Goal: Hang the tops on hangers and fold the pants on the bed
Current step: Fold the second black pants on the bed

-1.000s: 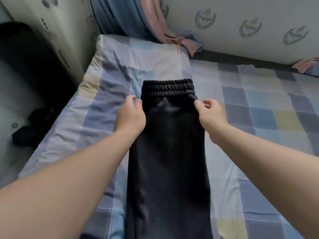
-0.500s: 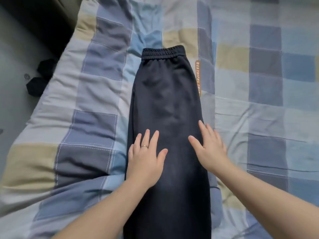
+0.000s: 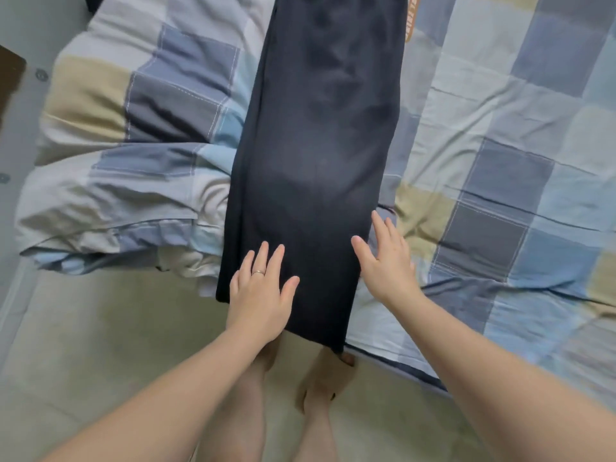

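Dark navy pants lie lengthwise on the bed, folded leg on leg, with the leg ends hanging over the near edge. Their waistband is out of view at the top. My left hand, with a ring on one finger, lies flat with straight fingers on the left side of the leg ends. My right hand rests flat with spread fingers at the right edge of the leg ends, partly on the bedding.
A checked blue, grey and beige cover is bunched up left of the pants. My bare feet stand on the pale floor at the bed's edge. An orange label shows beside the pants at the top.
Both hands have slid from the waistband down along the pants to the leg ends, flattening out. The view has tilted down, so the waistband has left the frame.
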`<state>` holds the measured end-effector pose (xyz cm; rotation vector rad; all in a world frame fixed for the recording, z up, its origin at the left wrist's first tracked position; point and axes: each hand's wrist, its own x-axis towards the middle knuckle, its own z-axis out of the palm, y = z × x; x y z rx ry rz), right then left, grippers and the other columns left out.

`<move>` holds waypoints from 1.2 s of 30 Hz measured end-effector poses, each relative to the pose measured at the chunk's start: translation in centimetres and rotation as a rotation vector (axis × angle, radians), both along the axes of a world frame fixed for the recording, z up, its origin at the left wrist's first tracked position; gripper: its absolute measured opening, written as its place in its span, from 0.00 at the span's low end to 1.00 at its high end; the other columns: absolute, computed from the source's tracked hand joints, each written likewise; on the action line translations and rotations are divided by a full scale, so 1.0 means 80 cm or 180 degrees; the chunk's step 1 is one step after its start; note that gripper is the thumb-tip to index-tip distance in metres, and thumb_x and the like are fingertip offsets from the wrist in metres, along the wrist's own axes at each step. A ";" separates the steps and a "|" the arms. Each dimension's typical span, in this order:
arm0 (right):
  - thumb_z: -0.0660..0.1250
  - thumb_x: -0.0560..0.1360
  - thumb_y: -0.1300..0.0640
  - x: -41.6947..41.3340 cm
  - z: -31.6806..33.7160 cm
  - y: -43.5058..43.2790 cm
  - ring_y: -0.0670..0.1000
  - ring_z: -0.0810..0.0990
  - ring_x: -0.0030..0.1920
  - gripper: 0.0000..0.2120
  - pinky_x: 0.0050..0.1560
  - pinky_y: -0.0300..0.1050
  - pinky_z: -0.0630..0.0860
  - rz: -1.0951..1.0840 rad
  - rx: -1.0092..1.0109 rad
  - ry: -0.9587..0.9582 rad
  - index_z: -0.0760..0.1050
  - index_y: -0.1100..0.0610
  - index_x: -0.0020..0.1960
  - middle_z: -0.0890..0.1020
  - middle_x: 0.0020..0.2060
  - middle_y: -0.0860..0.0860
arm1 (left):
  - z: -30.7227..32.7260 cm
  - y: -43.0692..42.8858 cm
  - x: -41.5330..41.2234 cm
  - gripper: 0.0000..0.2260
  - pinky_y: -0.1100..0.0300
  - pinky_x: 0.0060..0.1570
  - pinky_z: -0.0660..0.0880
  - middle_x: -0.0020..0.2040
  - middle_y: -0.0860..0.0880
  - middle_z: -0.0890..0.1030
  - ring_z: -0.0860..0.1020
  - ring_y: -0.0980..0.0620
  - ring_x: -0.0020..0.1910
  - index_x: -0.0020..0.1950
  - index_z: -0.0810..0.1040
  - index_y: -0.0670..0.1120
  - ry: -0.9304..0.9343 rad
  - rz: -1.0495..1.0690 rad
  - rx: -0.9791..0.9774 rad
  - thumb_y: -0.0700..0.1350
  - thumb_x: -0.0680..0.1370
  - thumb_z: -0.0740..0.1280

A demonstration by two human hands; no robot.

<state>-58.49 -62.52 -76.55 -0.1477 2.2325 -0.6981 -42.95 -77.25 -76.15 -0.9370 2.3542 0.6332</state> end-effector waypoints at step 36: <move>0.62 0.81 0.52 0.233 -0.098 0.006 0.49 0.79 0.44 0.09 0.46 0.47 0.75 -0.1059 -0.0140 -0.0855 0.78 0.55 0.48 0.84 0.42 0.51 | -0.102 -0.098 0.133 0.19 0.46 0.49 0.75 0.48 0.44 0.80 0.76 0.38 0.49 0.52 0.71 0.43 0.0613 0.1230 0.0085 0.59 0.83 0.54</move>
